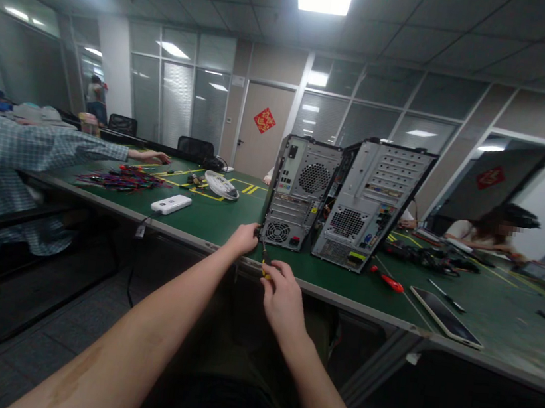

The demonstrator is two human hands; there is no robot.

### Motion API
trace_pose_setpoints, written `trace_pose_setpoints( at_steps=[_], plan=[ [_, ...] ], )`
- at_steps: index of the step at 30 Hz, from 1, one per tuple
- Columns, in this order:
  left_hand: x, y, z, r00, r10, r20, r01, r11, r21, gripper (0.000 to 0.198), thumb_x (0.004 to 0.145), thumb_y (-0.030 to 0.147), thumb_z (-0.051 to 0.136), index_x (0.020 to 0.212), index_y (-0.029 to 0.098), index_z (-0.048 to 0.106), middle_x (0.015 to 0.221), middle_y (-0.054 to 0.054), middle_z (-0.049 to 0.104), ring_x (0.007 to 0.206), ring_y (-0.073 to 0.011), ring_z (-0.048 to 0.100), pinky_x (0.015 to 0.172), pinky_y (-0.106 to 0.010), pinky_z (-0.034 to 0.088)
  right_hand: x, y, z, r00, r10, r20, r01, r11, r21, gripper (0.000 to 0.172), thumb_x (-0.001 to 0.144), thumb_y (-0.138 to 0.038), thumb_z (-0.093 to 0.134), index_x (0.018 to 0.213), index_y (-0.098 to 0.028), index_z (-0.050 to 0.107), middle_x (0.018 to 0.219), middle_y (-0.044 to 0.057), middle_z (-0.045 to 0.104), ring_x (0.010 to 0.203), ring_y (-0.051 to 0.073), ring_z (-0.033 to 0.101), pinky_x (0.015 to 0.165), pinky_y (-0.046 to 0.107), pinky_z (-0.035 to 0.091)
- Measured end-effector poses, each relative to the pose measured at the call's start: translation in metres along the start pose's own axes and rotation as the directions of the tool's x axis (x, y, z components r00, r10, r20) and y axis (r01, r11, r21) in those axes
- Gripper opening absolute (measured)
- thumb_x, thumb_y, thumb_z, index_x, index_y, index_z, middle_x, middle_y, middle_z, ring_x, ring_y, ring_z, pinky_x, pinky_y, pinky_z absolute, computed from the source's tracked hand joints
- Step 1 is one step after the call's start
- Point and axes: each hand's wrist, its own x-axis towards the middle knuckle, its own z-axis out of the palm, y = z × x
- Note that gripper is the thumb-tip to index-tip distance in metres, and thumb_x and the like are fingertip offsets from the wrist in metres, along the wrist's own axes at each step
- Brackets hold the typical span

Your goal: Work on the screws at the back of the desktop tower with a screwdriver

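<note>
Seen through the head camera I am steering from afar: my left hand [244, 237] rests against the lower left corner of a grey metal desktop computer tower [299, 187]. The tower stands upright near the front edge of the green-topped work table [210, 219], its rear panel facing me. The fingers are bent against the case; whether they clasp it I cannot tell. My right hand [283, 296], just nearer and to the right, is closed around a small yellow-handled screwdriver [265, 266], whose dark shaft points up towards the tower's bottom edge.

A second grey computer case [370, 203] stands just right of the first, tilted away from it. A red-handled screwdriver [387, 281] lies on the table right of that, and a dark flat phone [443, 315] farther right by the near edge. To the left lie a white rectangular box with a cable [171, 204], a white round grille [221, 185] and a heap of coloured tools [120, 178]. A co-worker's checked sleeve [34, 146] reaches over the far left of the table. Another person [482, 231] sits at the far right.
</note>
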Motion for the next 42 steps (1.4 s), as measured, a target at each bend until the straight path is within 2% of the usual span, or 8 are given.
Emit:
trace_pose_setpoints(
  at_steps=[3,8,11,17,25,29,35,42],
  plan=[
    [-0.0004,0.0008,-0.0003,1.000,0.007,-0.002,-0.007,1.000,0.001,0.050,0.085,0.006,0.055,0.133,0.014,0.066,0.120,-0.012,0.075,0.113,-0.0214,0.070,0.105,-0.027,0.049,0.0002,0.0009,-0.0006,1.000,0.001,-0.003,-0.001,1.000,0.006,0.027,0.090,-0.010,0.056,0.110,-0.020,0.072,0.119,0.011,0.065,0.105,0.025,0.066,0.098,0.040,0.053],
    [0.0001,-0.0007,0.0014,1.000,0.009,-0.006,-0.009,1.000,-0.007,0.050,0.084,0.006,0.055,0.133,0.013,0.066,0.120,-0.013,0.075,0.113,-0.0216,0.070,0.105,-0.028,0.049,0.0014,0.0012,0.0009,0.999,0.032,-0.021,-0.031,0.999,0.016,0.009,0.091,-0.021,0.064,0.100,-0.019,0.066,0.099,0.008,0.066,0.092,0.024,0.065,0.086,0.038,0.055],
    [0.0005,-0.0016,0.0020,1.000,0.015,-0.006,-0.015,1.000,0.001,0.049,0.085,0.007,0.056,0.132,0.013,0.066,0.119,-0.013,0.075,0.112,-0.0216,0.070,0.104,-0.027,0.049,0.0013,0.0011,0.0014,0.998,0.060,-0.025,-0.059,0.998,0.017,0.008,0.092,-0.024,0.066,0.097,-0.019,0.065,0.096,0.007,0.065,0.088,0.024,0.064,0.082,0.036,0.055],
    [-0.0006,0.0015,-0.0003,1.000,0.002,0.000,-0.002,1.000,0.013,0.049,0.085,0.007,0.055,0.132,0.014,0.067,0.120,-0.013,0.075,0.113,-0.0221,0.070,0.104,-0.028,0.049,-0.0001,0.0016,0.0005,1.000,0.010,0.017,-0.010,0.999,-0.036,0.022,0.090,-0.013,0.061,0.106,-0.022,0.073,0.118,0.009,0.064,0.100,0.023,0.067,0.093,0.039,0.055],
    [-0.0009,0.0012,-0.0007,1.000,-0.007,0.002,0.007,1.000,-0.012,0.050,0.085,0.007,0.055,0.133,0.015,0.066,0.120,-0.011,0.075,0.113,-0.0208,0.070,0.104,-0.027,0.049,0.0002,0.0042,0.0005,0.997,0.007,0.075,-0.007,1.000,-0.007,0.037,0.087,-0.007,0.059,0.116,-0.023,0.074,0.128,0.010,0.064,0.112,0.023,0.067,0.102,0.038,0.054],
    [0.0000,-0.0006,0.0007,1.000,-0.001,-0.002,0.001,1.000,-0.015,0.049,0.085,0.006,0.055,0.132,0.015,0.067,0.118,-0.011,0.076,0.111,-0.0204,0.071,0.104,-0.027,0.049,0.0008,0.0019,0.0011,0.993,0.026,0.116,-0.026,1.000,0.001,0.031,0.086,-0.008,0.064,0.113,-0.020,0.074,0.122,0.011,0.067,0.108,0.024,0.068,0.100,0.039,0.054],
    [-0.0010,0.0015,-0.0014,1.000,0.006,-0.001,-0.006,1.000,-0.007,0.048,0.085,0.006,0.055,0.131,0.014,0.068,0.118,-0.011,0.076,0.111,-0.0206,0.071,0.104,-0.026,0.049,0.0007,-0.0030,0.0031,0.994,0.018,0.105,-0.019,1.000,0.007,0.022,0.090,-0.011,0.065,0.111,-0.016,0.070,0.107,0.011,0.072,0.103,0.025,0.068,0.097,0.040,0.054],
    [-0.0011,0.0014,-0.0012,1.000,0.002,0.002,-0.002,1.000,-0.016,0.049,0.085,0.006,0.055,0.131,0.014,0.068,0.119,-0.012,0.076,0.111,-0.0209,0.071,0.104,-0.026,0.049,-0.0041,0.0012,0.0050,0.992,0.036,0.123,-0.028,0.998,-0.062,0.030,0.088,-0.006,0.063,0.111,-0.019,0.074,0.126,0.012,0.064,0.107,0.025,0.068,0.098,0.039,0.054]
  ],
)
